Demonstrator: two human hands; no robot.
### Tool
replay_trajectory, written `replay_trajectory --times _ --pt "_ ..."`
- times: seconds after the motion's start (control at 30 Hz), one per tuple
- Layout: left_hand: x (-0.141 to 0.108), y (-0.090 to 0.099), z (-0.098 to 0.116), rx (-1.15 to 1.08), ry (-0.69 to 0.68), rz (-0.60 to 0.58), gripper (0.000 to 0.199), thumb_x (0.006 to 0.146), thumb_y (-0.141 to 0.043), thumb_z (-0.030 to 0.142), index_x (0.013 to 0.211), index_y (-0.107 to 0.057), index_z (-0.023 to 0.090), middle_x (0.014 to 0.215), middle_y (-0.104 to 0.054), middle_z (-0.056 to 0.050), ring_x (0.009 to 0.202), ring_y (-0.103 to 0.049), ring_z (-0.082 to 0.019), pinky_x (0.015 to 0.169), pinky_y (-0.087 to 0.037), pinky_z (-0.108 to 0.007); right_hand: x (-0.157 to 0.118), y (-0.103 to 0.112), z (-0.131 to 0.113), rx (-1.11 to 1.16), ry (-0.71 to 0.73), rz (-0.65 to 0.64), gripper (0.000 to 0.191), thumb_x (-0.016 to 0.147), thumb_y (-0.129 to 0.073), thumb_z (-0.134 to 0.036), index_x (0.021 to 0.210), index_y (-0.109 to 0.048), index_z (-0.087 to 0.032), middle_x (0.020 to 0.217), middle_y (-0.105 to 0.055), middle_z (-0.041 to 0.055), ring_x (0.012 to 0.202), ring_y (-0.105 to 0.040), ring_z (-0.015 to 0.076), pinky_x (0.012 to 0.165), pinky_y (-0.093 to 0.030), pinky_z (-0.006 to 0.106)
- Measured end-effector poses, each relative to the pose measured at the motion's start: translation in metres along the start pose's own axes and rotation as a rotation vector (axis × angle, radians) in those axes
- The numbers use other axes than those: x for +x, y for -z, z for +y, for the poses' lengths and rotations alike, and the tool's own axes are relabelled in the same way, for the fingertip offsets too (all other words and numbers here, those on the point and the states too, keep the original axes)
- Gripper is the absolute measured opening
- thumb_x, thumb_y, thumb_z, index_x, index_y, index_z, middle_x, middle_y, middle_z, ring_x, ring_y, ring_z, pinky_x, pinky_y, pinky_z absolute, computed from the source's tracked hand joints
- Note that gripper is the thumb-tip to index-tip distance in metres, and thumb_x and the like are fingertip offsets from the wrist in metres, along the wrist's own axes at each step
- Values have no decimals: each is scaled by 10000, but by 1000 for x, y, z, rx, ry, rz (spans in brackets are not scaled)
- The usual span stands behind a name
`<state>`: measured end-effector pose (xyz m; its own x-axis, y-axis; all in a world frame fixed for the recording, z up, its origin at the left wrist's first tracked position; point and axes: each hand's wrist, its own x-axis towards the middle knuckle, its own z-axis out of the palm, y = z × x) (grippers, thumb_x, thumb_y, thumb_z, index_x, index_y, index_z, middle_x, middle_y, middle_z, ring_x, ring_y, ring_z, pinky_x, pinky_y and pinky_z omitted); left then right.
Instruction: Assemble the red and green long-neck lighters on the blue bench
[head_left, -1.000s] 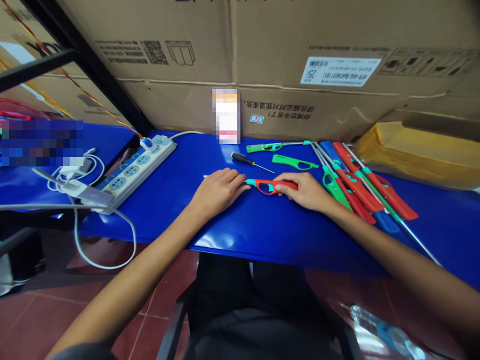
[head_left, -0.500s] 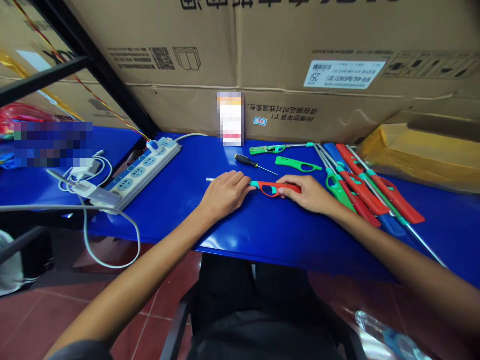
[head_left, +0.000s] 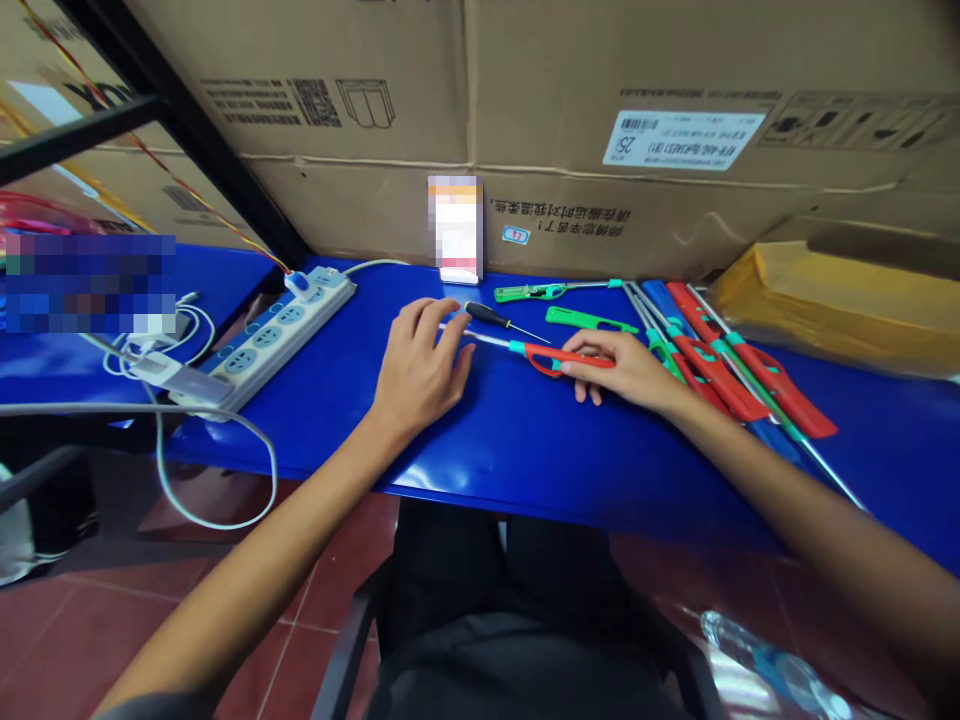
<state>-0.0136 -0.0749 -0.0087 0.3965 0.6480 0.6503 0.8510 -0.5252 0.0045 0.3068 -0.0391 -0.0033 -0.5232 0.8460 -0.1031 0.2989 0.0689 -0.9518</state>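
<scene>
My right hand [head_left: 611, 362] grips the red handle of a long-necked gas lighter [head_left: 541, 358], its thumb near the trigger opening. The metal neck points left, to the spread fingers of my left hand [head_left: 421, 360]. That hand is open around the neck's far end, which its fingers partly hide; I cannot tell whether they touch it. Just behind the neck lies a screwdriver [head_left: 486, 315] with a black and yellow handle. A loose green handle shell [head_left: 585, 319] sits behind my right hand, and an opened green lighter [head_left: 529, 293] lies farther back.
Several red, green and blue lighters [head_left: 720, 375] lie piled at right, before a yellow-taped box [head_left: 817, 305]. A phone [head_left: 457, 235] leans on the large carton [head_left: 555, 130]. A power strip [head_left: 274, 335] with white cables stands at left on the blue table [head_left: 525, 450].
My left hand has let go of the lighter's neck and opened, shifting left and back. The lighter's neck now tilts slightly up and away, still held in my right hand.
</scene>
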Motion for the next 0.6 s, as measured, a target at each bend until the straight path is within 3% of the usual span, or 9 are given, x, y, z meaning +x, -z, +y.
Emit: replay_trajectory --times 0.03,0.1,0.2,0.27,0.33,0.4,0.5,0.6 --pt "-2 1 8 -30 -1 11 266 1091 -605 243 1314 -710 143 1364 -752 -224 1242 -665 -381 1000 -530 -540 0 0 1 72 -2 -34 429 984 -841 -605 1083 -627 -246 749 -807 18 491 -638 151 474 -478 285" --pt "-5 -1 25 -165 15 -103 236 1086 -595 263 1267 -711 165 1165 -792 -168 1045 -708 -314 905 -552 -485 1 -2 2 201 3 -101 477 991 -838 -613 1109 -528 -271 911 -867 47 468 -589 115 437 -416 255" --pt "-5 -11 41 -533 269 -249 234 1060 -631 322 1260 -661 205 1048 -801 -66 874 -718 -211 808 -576 -373 1 -9 3 294 31 -134 476 1018 -823 -581 1215 -530 -262 1032 -878 80 480 -502 78 435 -320 238" --pt "-1 -18 41 -831 505 -236 194 1059 -645 387 1144 -659 214 940 -788 -34 752 -703 -160 706 -564 -304 1 -13 3 317 42 -139 479 1026 -817 -552 1293 -563 -246 1026 -868 82 498 -483 80 446 -286 249" --pt "5 -23 36 -1141 717 -226 277 1045 -674 484 1056 -655 209 904 -779 -42 666 -687 -139 572 -526 -261 1 -15 2 305 48 -144 492 1024 -817 -529 1349 -600 -229 1042 -860 88 516 -479 86 458 -279 264" --pt "11 -25 30 -1384 841 -198 375 1009 -735 571 1083 -679 207 945 -788 -56 643 -694 -133 502 -506 -242 0 -15 0 258 58 -126 503 1004 -831 -498 1380 -646 -219 1074 -848 86 561 -502 98 486 -314 273" --pt "15 -24 24 -1526 849 -55 461 931 -860 609 1165 -738 231 958 -780 -41 659 -702 -119 503 -525 -222 -1 -12 -3 185 54 -60 500 926 -892 -426 1355 -721 -233 1126 -816 61 700 -574 132 566 -402 271" --pt "16 -23 22 -1549 792 21 438 892 -918 591 1084 -782 222 944 -773 -45 698 -713 -121 537 -557 -220 -5 -11 -6 285 1 -89 506 873 -922 -377 1326 -736 -253 1137 -783 57 809 -629 163 623 -464 272"
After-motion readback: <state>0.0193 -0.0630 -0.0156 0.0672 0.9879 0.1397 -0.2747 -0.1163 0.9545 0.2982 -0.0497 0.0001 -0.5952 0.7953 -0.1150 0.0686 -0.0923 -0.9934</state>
